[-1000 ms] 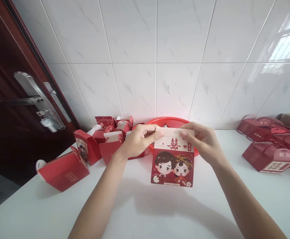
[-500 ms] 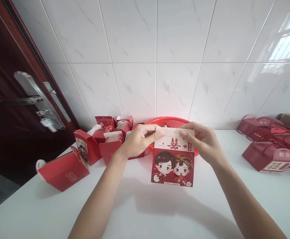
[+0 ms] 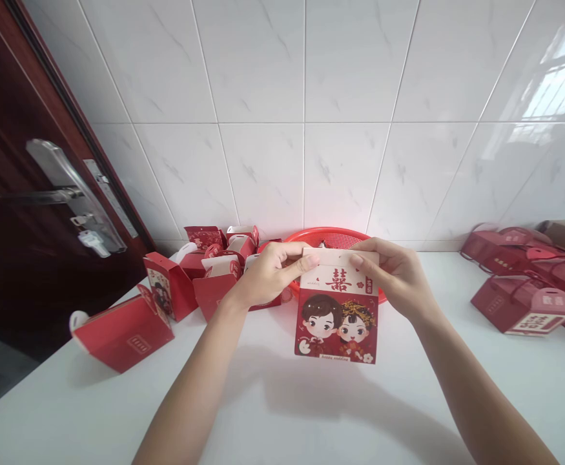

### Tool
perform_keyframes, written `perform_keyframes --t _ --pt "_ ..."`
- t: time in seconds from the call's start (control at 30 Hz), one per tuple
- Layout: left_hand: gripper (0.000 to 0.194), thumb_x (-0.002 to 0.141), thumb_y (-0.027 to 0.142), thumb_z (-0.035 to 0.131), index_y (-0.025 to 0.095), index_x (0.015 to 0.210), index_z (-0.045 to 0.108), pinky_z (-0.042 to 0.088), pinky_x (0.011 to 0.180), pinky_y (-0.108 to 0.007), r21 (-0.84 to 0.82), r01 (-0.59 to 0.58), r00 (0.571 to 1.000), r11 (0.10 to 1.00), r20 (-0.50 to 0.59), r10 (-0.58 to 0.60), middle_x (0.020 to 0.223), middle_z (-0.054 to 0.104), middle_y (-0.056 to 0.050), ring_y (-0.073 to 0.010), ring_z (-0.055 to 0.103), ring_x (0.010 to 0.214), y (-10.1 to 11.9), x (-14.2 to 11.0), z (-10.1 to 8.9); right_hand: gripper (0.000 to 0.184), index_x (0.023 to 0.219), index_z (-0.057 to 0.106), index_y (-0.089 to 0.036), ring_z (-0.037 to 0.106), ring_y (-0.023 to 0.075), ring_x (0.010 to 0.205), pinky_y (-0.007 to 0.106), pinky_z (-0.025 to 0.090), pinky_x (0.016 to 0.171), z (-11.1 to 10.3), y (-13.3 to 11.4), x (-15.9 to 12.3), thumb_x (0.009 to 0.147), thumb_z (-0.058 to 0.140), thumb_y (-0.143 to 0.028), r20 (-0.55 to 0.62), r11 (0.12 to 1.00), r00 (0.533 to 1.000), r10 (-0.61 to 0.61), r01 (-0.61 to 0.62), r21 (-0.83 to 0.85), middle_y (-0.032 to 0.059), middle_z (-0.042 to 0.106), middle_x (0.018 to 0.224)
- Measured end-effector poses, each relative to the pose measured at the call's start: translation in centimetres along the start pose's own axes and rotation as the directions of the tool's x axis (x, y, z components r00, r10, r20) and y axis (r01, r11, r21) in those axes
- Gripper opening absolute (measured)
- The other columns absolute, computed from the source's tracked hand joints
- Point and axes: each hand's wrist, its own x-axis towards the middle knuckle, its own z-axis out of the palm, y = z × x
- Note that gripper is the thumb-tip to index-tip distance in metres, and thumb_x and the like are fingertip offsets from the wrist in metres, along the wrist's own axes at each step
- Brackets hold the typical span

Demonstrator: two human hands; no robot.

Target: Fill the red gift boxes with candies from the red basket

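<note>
Both my hands hold up a red and white wedding favor box [image 3: 338,323], seen from its printed side with two cartoon figures and a red character above them. My left hand [image 3: 279,271] pinches its upper left corner, thumb in front. At the upper right corner, my right hand [image 3: 389,274] pinches the white top edge the same way. The box hangs above the table, casting a shadow below. Behind it, partly hidden, stands a red plastic basket [image 3: 330,234]; what lies in it is mostly out of sight.
Several red boxes [image 3: 166,284] crowd the left side of the white table [image 3: 263,413], one [image 3: 124,332] nearer the front. More boxes with handles [image 3: 522,307] are grouped at the right. A tiled wall [image 3: 263,174] closes off the back, and a dark door [image 3: 35,213] is at far left.
</note>
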Motion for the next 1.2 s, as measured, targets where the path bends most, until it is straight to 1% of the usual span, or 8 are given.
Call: perform_keyframes --t 0.27,0.43,0.57,0.77,0.93,1.07,1.13,1.2 --pt "0.042 0.096 0.050 0.058 0.017 0.070 0.059 0.035 0.056 -0.025 0.028 -0.001 1.000 1.000 -0.015 0.001 0.068 0.042 0.002 -0.0111 0.038 0.062 0.1 0.0 0.1 0.025 0.087 0.071 -0.020 0.064 0.0155 0.066 0.024 0.048 0.050 0.0 0.1 -0.1 0.089 0.070 -0.045 -0.001 1.000 1.000 -0.005 0.005 -0.010 0.0036 0.070 0.077" --pt "0.042 0.097 0.050 0.057 0.017 0.070 0.061 0.039 0.059 -0.026 0.035 -0.019 1.000 0.999 -0.018 0.019 0.071 0.048 0.000 -0.0127 0.043 0.066 0.2 -0.1 0.1 0.024 0.085 0.072 -0.021 0.064 0.0160 0.067 0.025 0.047 0.051 0.1 0.1 -0.1 0.089 0.071 -0.044 -0.030 0.999 0.999 -0.035 0.034 -0.034 0.0031 0.070 0.076" --pt "0.042 0.096 0.048 0.059 0.017 0.068 0.058 0.040 0.059 -0.026 0.025 -0.038 0.999 0.999 -0.016 0.039 0.069 0.048 0.000 -0.0125 0.043 0.065 0.3 -0.1 0.0 0.023 0.085 0.072 -0.021 0.063 0.0160 0.067 0.025 0.048 0.052 0.1 0.3 0.0 0.089 0.071 -0.044 -0.037 0.998 0.998 -0.049 0.048 -0.034 0.0030 0.070 0.076" --pt "0.040 0.096 0.045 0.060 0.017 0.068 0.057 0.039 0.060 -0.025 -0.011 -0.046 0.999 0.999 -0.001 0.046 0.069 0.047 0.001 -0.0121 0.043 0.065 0.3 -0.3 -0.1 0.026 0.086 0.072 -0.021 0.062 0.0140 0.063 0.023 0.048 0.051 0.2 0.2 -0.2 0.088 0.072 -0.046 -0.022 0.999 1.000 -0.021 0.022 0.027 0.0021 0.068 0.074" --pt "0.039 0.096 0.047 0.058 0.017 0.072 0.062 0.041 0.065 -0.026 0.014 -0.025 0.998 1.000 0.054 0.024 0.073 0.054 0.000 -0.0145 0.048 0.070 0.8 -0.7 0.0 0.035 0.086 0.070 -0.020 0.064 0.0157 0.064 0.024 0.051 0.050 0.3 0.3 -1.3 0.084 0.073 -0.054 -0.017 0.996 0.998 0.063 -0.062 0.071 0.0033 0.069 0.074" --pt "0.038 0.096 0.048 0.058 0.017 0.076 0.065 0.043 0.067 -0.027 0.023 -0.063 0.997 0.998 0.034 0.062 0.074 0.058 -0.001 -0.0157 0.051 0.073 1.4 -0.9 1.0 0.040 0.089 0.069 -0.019 0.069 0.0187 0.071 0.027 0.057 0.058 -0.2 0.6 -3.2 0.085 0.071 -0.058 0.012 0.985 0.994 0.109 -0.110 0.132 0.0053 0.072 0.080" --pt "0.039 0.095 0.049 0.059 0.016 0.074 0.064 0.043 0.065 -0.027 -0.004 -0.073 0.997 0.997 0.016 0.074 0.071 0.056 0.000 -0.0153 0.051 0.070 1.2 -0.7 2.0 0.041 0.091 0.070 -0.019 0.070 0.0194 0.072 0.030 0.059 0.063 -0.7 0.6 -4.4 0.086 0.070 -0.059 -0.002 0.984 0.993 0.117 -0.116 0.136 0.0059 0.073 0.081" --pt "0.040 0.094 0.050 0.060 0.017 0.071 0.061 0.045 0.066 -0.027 -0.065 -0.074 0.997 0.995 0.021 0.075 0.069 0.056 0.000 -0.0154 0.053 0.069 0.8 -0.4 3.5 0.040 0.089 0.071 -0.019 0.069 0.0189 0.070 0.031 0.059 0.064 -1.4 0.6 -5.7 0.086 0.070 -0.059 -0.050 0.983 0.989 0.136 -0.129 0.132 0.0050 0.073 0.079"
